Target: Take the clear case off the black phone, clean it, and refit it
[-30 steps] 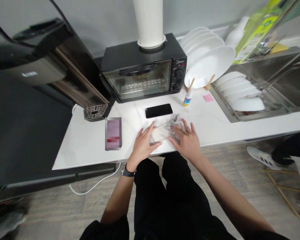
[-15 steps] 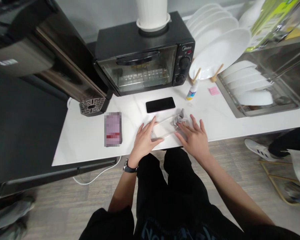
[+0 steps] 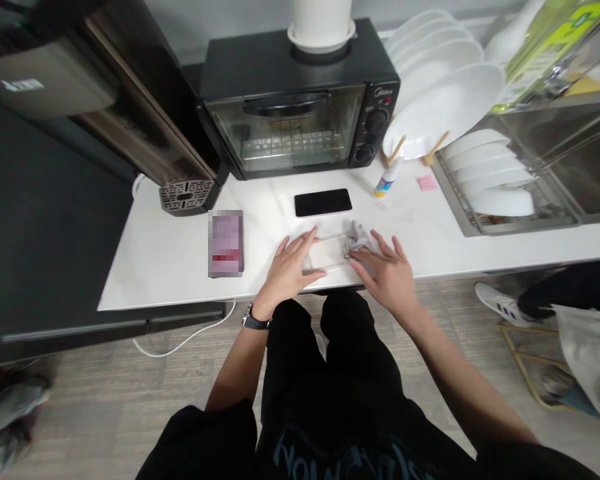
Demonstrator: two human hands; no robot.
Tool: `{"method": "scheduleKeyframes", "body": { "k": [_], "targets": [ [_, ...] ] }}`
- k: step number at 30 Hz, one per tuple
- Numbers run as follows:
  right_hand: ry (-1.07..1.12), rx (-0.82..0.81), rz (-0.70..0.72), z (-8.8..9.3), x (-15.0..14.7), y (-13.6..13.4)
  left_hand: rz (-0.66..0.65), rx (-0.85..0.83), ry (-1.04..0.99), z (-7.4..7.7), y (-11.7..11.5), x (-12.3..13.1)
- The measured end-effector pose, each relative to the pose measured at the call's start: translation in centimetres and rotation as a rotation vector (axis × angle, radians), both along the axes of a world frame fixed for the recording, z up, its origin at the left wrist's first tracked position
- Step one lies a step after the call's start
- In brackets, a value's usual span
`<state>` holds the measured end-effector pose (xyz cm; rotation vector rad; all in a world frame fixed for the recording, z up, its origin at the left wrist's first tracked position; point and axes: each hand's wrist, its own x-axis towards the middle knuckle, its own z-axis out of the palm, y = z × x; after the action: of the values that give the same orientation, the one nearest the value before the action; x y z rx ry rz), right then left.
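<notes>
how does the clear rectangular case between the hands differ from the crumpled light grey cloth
The clear rectangular case is see-through, while the crumpled light grey cloth is opaque. The case has straight long edges; the cloth is bunched into a smaller, irregular shape. The left hand spans the case's left end, while fingers of the right hand touch the cloth. Both are pale.

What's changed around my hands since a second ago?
Your right hand has shifted slightly right over the clear case, still touching the crumpled grey cloth. Nothing was visibly grasped or released. Your left hand stays at the case's left end; the smartphone is unmoved.
</notes>
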<state>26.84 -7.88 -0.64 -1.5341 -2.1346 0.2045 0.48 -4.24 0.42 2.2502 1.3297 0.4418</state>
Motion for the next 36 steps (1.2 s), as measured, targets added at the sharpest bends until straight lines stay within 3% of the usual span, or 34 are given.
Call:
{"method": "scheduleKeyframes", "body": {
  "k": [3, 7, 10, 14, 17, 19, 25, 27, 33, 36],
  "targets": [
    [-0.063, 0.037, -0.053, -0.5, -0.6, 0.7, 0.008, -0.01, -0.01, -0.1, 0.1, 0.0],
    [-0.026, -0.004, 0.164, -0.6, -4.2, 0.3, 0.008, -0.011, -0.008, 0.0, 0.2, -0.1],
    [0.011, -0.043, 0.272, -0.2, -5.0, -1.1, 0.009, -0.012, 0.0, 0.3, 0.2, 0.0],
    [-0.003, -0.047, 0.09, -0.1, -2.4, -1.9, 0.026, -0.015, 0.035, 0.5, 0.2, 0.2],
    [-0.064, -0.019, -0.097, -0.4, -0.9, -0.8, 0.017, 0.005, 0.032, 0.5, 0.2, 0.3],
    [-0.074, -0.018, -0.117, -0.5, -1.3, 0.2, 0.007, 0.01, 0.024, 0.4, 0.2, 0.2],
    [0.063, -0.07, 0.251, -0.2, -5.3, -0.2, 0.034, 0.003, 0.013, 0.0, 0.1, 0.1],
    [0.076, -0.078, 0.277, 0.0, -5.1, -1.2, 0.05, 0.008, 0.014, -0.1, -0.1, 0.2],
    [-0.025, -0.03, -0.001, -0.1, -0.4, -0.9, 0.045, 0.008, 0.013, -0.1, -0.1, 0.2],
    [-0.062, 0.001, -0.104, -0.2, -0.6, 0.4, 0.034, 0.001, 0.015, 0.0, 0.2, 0.2]
  ]
}}
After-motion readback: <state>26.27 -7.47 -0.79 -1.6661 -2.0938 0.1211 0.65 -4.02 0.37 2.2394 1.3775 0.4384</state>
